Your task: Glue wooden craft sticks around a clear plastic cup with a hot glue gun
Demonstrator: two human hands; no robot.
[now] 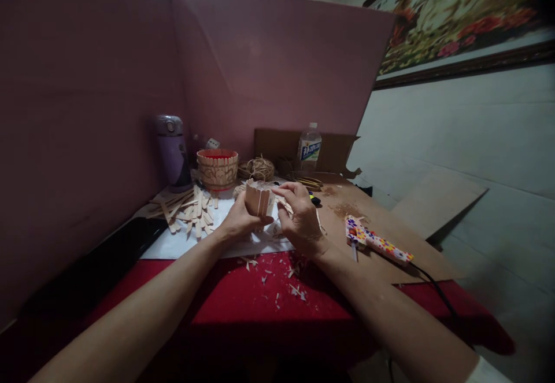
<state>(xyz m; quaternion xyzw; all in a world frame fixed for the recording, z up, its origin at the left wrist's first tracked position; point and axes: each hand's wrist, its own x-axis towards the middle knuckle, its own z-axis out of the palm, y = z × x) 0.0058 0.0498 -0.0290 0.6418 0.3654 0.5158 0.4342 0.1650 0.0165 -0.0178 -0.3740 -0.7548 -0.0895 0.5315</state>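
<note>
Clasping a cup (257,200), left hand (240,219); right hand (301,221) loosely spread beside it; sticks (199,212), glue gun (376,242) nearby

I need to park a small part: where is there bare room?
Bare board shows between the glue gun and right forearm; red cloth between left forearm and shavings. The white paper is crowded: sticks, tub at its far side, left hand holding a cup, right hand alongside.
</note>
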